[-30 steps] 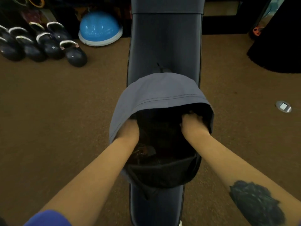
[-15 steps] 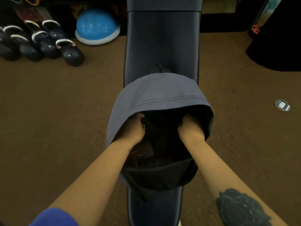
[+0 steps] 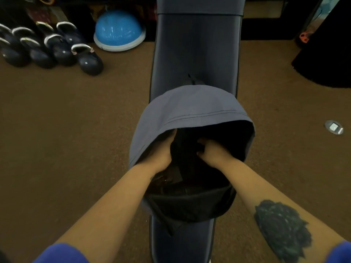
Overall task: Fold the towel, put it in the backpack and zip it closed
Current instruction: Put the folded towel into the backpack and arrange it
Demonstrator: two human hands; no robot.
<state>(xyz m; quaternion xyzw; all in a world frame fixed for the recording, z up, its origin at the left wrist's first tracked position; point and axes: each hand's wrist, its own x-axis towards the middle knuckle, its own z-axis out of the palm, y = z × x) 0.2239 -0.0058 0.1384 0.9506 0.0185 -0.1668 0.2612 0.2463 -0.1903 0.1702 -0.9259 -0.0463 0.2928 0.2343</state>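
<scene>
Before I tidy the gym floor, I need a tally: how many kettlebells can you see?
7, clustered on the carpet at the upper left, beside the blue dome. The nearest kettlebell stands rightmost; the other six sit behind and left of it. More may be hidden past the left edge.

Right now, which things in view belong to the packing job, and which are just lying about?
In the job:
- backpack, open on the bench
- left hand and right hand, both inside it on dark contents

Lying about:
- kettlebells
- blue half-ball
- floor plate
</scene>
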